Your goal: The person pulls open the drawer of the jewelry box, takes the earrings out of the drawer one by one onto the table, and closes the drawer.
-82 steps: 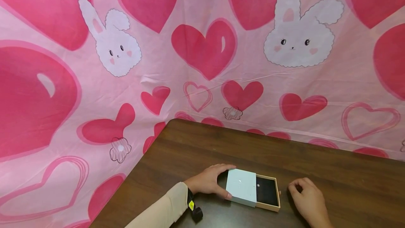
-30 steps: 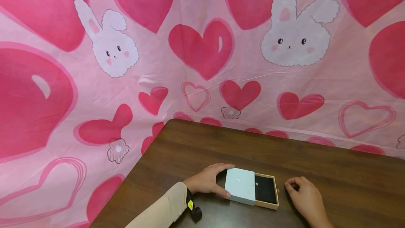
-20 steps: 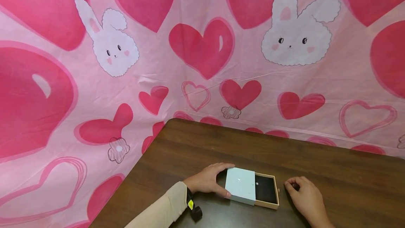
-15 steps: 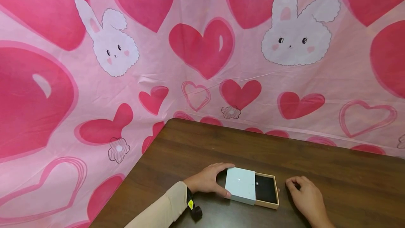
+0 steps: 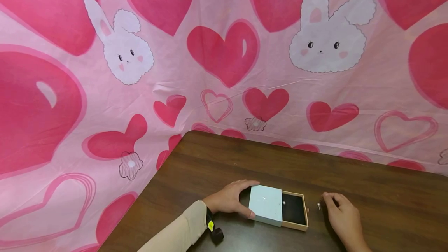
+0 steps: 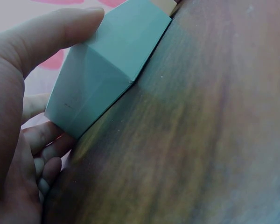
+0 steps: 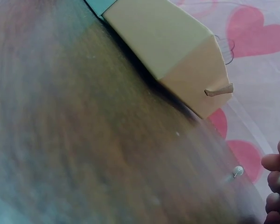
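The left hand [image 5: 229, 199] is clamped on the left end of a pale blue box sleeve [image 5: 266, 205], thumb at the near corner, index finger at the far one. The sleeve lies flat on a dark wood-grain table [image 5: 210, 158]. A tan drawer [image 7: 161, 39] protrudes from its right end, showing black lining [image 5: 294, 213], a small pale bead [image 5: 284, 203] on that lining and a brown pull tab [image 7: 219, 90]. A white-headed stud [image 7: 238, 171], apparently an earring though too small to confirm, sits between drawer and right hand [image 5: 343, 215], touching neither. The right hand's fingers are loosely bent, off the stud.
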Demonstrator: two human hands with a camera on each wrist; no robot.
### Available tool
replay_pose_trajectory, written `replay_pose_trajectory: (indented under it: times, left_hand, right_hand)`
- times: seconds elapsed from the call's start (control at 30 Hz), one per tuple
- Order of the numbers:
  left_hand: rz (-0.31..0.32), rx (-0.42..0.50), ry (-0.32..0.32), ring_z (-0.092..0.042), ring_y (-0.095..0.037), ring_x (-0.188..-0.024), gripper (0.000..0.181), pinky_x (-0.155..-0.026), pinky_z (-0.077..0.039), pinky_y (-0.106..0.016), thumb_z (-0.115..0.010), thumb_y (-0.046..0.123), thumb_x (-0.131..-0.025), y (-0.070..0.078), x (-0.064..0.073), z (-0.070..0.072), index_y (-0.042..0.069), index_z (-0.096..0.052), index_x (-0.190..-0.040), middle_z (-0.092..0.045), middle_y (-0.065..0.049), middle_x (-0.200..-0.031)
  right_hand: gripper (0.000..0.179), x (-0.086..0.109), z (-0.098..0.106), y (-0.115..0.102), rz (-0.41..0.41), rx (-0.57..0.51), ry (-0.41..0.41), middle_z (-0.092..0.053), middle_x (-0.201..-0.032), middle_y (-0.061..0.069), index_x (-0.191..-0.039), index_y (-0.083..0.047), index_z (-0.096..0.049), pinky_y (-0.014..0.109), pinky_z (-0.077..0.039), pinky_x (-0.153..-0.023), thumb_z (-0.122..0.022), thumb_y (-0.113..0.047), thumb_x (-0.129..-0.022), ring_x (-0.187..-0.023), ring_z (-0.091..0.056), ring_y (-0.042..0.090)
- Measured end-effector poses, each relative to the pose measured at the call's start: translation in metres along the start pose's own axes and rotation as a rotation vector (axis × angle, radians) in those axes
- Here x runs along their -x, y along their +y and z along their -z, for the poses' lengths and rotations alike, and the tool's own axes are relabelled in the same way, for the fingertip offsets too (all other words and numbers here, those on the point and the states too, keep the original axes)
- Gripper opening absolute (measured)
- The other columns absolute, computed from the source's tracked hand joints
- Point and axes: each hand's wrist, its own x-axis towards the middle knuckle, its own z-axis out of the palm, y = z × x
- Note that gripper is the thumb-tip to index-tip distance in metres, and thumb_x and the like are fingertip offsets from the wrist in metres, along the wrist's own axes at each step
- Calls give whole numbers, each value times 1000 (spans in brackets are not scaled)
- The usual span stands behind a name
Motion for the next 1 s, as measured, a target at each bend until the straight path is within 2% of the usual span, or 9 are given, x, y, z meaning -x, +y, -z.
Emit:
replay_pose_trajectory:
  times: [0.17, 0.33, 0.5, 0.57, 0.7, 0.77, 1.0]
  left_hand:
    - [1, 3, 0, -34, -11, -133, 90, -105, -32, -51, -78, 59, -72, 0, 0, 1, 40, -34, -148, -37, 18, -146]
    - [8, 16, -7, -33, -11, -134, 89, -105, -32, -53, -78, 58, -73, 1, 2, 2, 41, -34, -148, -36, 19, -147]
    - [15, 18, -12, -33, -12, -134, 89, -105, -31, -53, -78, 57, -73, 2, 2, 2, 41, -34, -148, -36, 18, -147]
    - [14, 17, -12, -33, -11, -134, 89, -105, -31, -52, -78, 57, -73, 2, 2, 2, 40, -34, -149, -36, 18, -147]
    - [11, 15, -11, -33, -11, -133, 89, -105, -32, -51, -79, 57, -73, 1, 2, 2, 39, -34, -149, -36, 19, -146]
    - [11, 17, -11, -33, -11, -133, 89, -105, -32, -51, -79, 56, -73, 1, 2, 1, 39, -35, -149, -36, 18, -146]
    - [17, 7, -4, -34, -12, -133, 89, -104, -32, -52, -79, 57, -73, 1, 2, 0, 40, -35, -148, -37, 19, -146]
  right_hand:
    - [34, -1, -1, -2, 7, -25, 42, -65, -115, 19, -99, -3, -72, 54, -38, -91, -50, -27, -102, -112, -55, 43]
    - [29, 0, -4, -6, 19, -23, 112, -67, -108, 12, -96, -4, -73, 47, -39, -90, -52, -25, -101, -109, -57, 34]
    - [23, 1, -7, -14, 69, -5, 196, -69, -96, 4, -88, -9, -74, 31, -39, -83, -60, -24, -98, -99, -60, 24]
    - [20, 2, -9, -17, 94, -10, 213, -68, -92, 0, -85, -11, -74, 23, -38, -79, -62, -22, -96, -94, -60, 15]
    - [16, 6, -11, -23, 143, -33, 217, -66, -87, -5, -83, -13, -73, 16, -36, -75, -64, -18, -95, -84, -54, -3]
    - [15, 7, -12, -26, 167, -41, 202, -66, -86, -6, -83, -14, -73, 15, -36, -74, -64, -18, -95, -83, -53, -7]
    - [14, 12, -18, -36, 250, -71, 169, -64, -84, -9, -82, -13, -72, 13, -38, -69, -65, -15, -94, -77, -53, -3]
